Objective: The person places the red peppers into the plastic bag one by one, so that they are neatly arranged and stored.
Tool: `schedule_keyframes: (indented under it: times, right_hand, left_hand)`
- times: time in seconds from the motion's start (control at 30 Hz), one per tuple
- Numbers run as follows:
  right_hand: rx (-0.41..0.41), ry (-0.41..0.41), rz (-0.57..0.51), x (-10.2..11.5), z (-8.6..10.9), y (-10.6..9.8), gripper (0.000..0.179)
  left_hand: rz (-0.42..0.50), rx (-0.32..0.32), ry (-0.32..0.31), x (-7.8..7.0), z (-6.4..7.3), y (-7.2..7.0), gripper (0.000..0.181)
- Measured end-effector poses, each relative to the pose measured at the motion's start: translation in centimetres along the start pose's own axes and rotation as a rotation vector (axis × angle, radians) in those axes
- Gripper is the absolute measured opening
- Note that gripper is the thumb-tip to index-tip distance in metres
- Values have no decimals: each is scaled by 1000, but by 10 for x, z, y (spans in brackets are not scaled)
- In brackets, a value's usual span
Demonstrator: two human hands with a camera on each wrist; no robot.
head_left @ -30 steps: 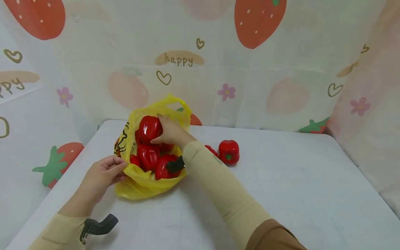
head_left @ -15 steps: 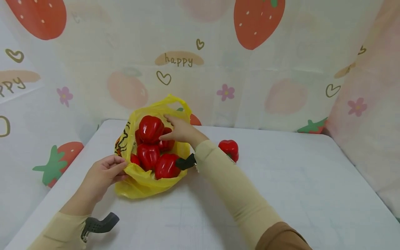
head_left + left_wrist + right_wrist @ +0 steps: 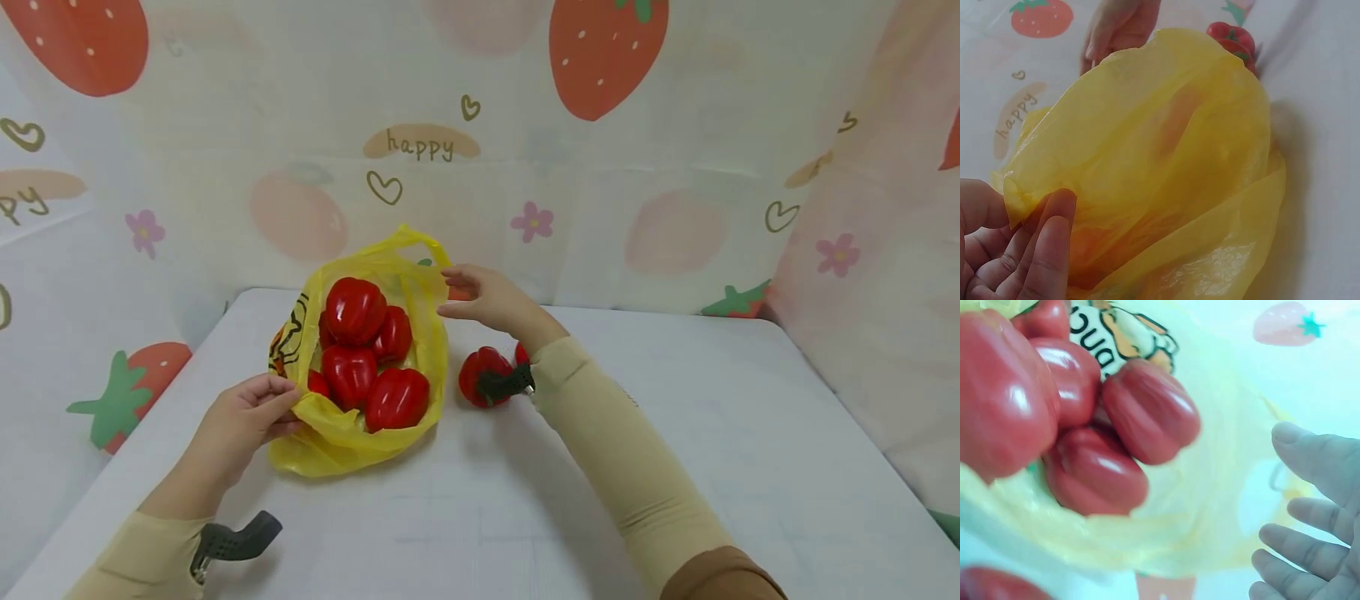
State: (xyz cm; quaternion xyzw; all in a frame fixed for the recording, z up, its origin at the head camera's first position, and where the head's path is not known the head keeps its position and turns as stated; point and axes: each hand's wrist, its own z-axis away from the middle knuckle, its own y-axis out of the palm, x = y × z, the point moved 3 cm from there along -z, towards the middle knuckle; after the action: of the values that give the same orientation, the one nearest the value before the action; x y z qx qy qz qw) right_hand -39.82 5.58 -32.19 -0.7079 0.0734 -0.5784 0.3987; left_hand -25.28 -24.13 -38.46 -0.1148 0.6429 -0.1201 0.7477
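Note:
A yellow plastic bag point(image 3: 427, 325) lies with its mouth open toward me, and several red bell peppers point(image 3: 350, 375) are heaped inside. On the bag's near left rim, my left hand point(image 3: 243, 421) pinches the thin plastic between thumb and fingers; the left wrist view shows that hand point(image 3: 1019, 250) holding a fold. My right hand point(image 3: 498, 304) is just off the bag's right edge, fingers spread and holding nothing. In the right wrist view, its bare fingers point(image 3: 1300, 550) point toward the bag's mouth.
Right of the bag, a loose bell pepper point(image 3: 480, 367) stands on the white table point(image 3: 465, 517), partly covered by the black wrist mount point(image 3: 506, 383). Another red pepper point(image 3: 521, 354) shows behind it. A strawberry-print cloth point(image 3: 600, 192) walls the back and sides.
My right hand has let go of a bell pepper on top of the heap and moved right, out of the bag. The left hand keeps its pinch on the rim.

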Motion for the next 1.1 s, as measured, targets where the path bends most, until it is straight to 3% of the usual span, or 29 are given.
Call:
schedule_keyframes:
  times: [0.43, 0.8, 1.1]
  right_hand:
    - [-68, 96, 9, -49, 56, -49, 61]
    - [-62, 156, -37, -90, 83, -57, 65]
    - [-19, 208, -186, -122, 94, -49, 78]
  left_hand:
    - [-22, -6, 7, 0, 0, 0, 45]
    - [-18, 3, -12, -1, 1, 2, 45]
    - [-21, 14, 1, -3, 2, 3, 46]
